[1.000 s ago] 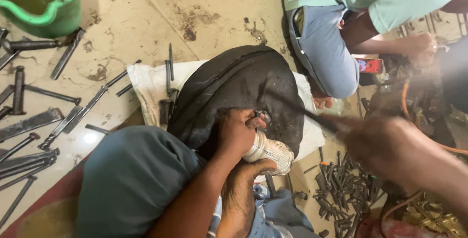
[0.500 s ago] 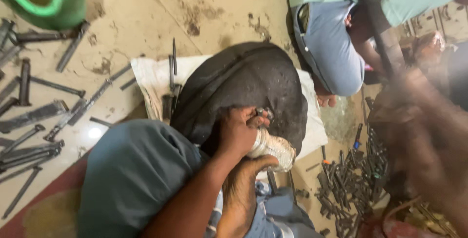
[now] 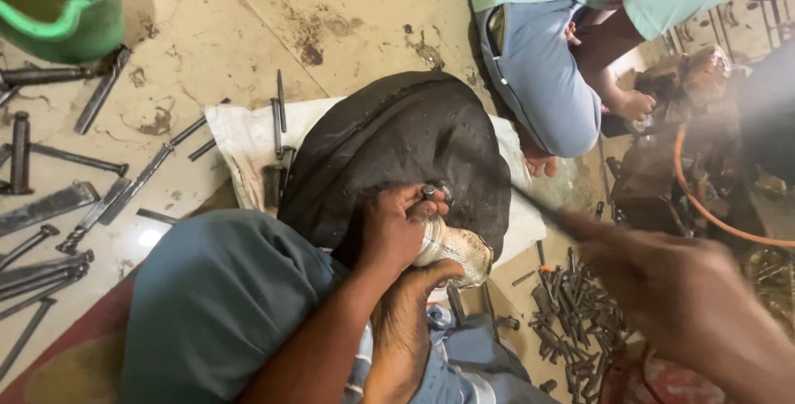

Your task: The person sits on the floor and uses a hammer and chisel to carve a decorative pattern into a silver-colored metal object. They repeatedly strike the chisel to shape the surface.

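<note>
Head camera, looking down at a stained floor where I sit.

At the centre, my left hand [image 3: 396,230] rests on a domed black sack [image 3: 397,139]. Its thumb and fingertips are pinched together on a small metal piece [image 3: 431,193], which sits at the hand's 1 o'clock, on the sack's lower slope. Just below, at 5 o'clock of the hand, is a pale bundle wrapped in mesh [image 3: 457,248], touching the hand. What looks like my foot [image 3: 404,329] presses against it from below.

My right hand [image 3: 687,296] is at 4 o'clock of the frame and heavily blurred. A thin rod [image 3: 534,204] runs from it toward the metal piece. I cannot tell whether the fingers are closed on it.

I judge the metal piece to be hard, light and small enough to slip or roll, so it is best held by its sides, low down, leaving the top free. The sack looks soft and yielding, so it would cushion the piece rather than brace it.

A white cloth [image 3: 240,143] lies under the sack. At 9 o'clock, long metal tools [image 3: 50,205] are scattered on the floor. A green bucket [image 3: 66,7] is at 11 o'clock. A heap of short metal pieces [image 3: 571,313] lies at 5 o'clock. At 1 o'clock, another person [image 3: 563,64] crouches by an orange hose [image 3: 704,209].
</note>
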